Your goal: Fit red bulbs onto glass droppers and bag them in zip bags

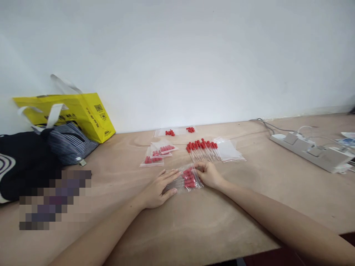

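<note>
A clear zip bag (191,180) of red-bulbed droppers lies flat on the table in front of me. My left hand (163,188) rests on its left part, fingers stretched out and thumb apart. At the bag's upper right edge, my right hand (208,174) is closed with thumb and fingers pinching the plastic; the fingertips are partly hidden. Just beyond lies a row of loose droppers (202,147) with red bulbs pointing away. To their right is a stack of flat clear bags (230,150). Several filled bags (159,153) overlap on the left.
Against the wall lies another clear bag (179,132) with red-bulbed pieces. A yellow bag (94,114), a striped pouch (69,142) and a black bag (24,162) stand at the left. On the right is a white power strip (310,151) with plugs and cables.
</note>
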### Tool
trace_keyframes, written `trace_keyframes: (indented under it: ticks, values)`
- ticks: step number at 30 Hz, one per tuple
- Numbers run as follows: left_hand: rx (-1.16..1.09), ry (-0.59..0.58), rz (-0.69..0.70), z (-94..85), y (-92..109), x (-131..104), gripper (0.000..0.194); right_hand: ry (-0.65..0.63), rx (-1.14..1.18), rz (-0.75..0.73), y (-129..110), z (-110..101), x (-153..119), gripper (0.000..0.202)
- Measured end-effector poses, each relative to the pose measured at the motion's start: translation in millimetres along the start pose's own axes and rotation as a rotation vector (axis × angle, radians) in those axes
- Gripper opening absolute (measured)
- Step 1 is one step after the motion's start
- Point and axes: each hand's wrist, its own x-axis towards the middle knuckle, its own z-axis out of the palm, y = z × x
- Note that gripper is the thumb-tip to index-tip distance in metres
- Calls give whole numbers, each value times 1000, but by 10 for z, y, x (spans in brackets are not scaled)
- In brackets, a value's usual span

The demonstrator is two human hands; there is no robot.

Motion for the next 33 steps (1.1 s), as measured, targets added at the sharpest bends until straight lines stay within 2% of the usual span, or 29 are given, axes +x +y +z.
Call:
trace_keyframes:
  ticks: [2,5,8,10,12,14,17,19,21,25,26,29,33]
  values:
    - [-4,2,3,1,-2,-1,49,-26,39,65,7,18,45,25]
    - [-1,-6,-4,-2,2,-4,49,88,-12,156,43,54,113,24]
    - [1,6,-20,-4,7,-8,49,210,-114,143,78,86,155,19]
    - [-9,19,-33,-6,10,-9,50,240,-147,112,93,90,164,15]
    - [-17,17,-41,-11,14,-6,49,216,-148,60,103,70,162,21]
    - [-15,0,-41,-18,19,-2,48,121,-136,-9,106,25,155,27]
    - [-15,-34,-15,-23,20,-2,47,-63,-174,-74,95,-63,134,13]
    - [-19,-43,20,-7,5,-5,46,-111,-221,-81,81,-112,108,13]
    - [1,25,28,28,-31,-4,44,-77,-249,-87,68,-142,69,17]
    - [80,385,-7,114,-110,20,29,89,-300,-101,59,-158,-32,21]
    - [84,440,15,130,-113,29,26,137,-325,-96,56,-157,-58,22]
    - [67,461,139,161,-48,54,22,249,-432,-72,36,-133,-125,23]
    - [75,480,223,199,124,96,27,289,-548,-49,1,-47,-166,19]
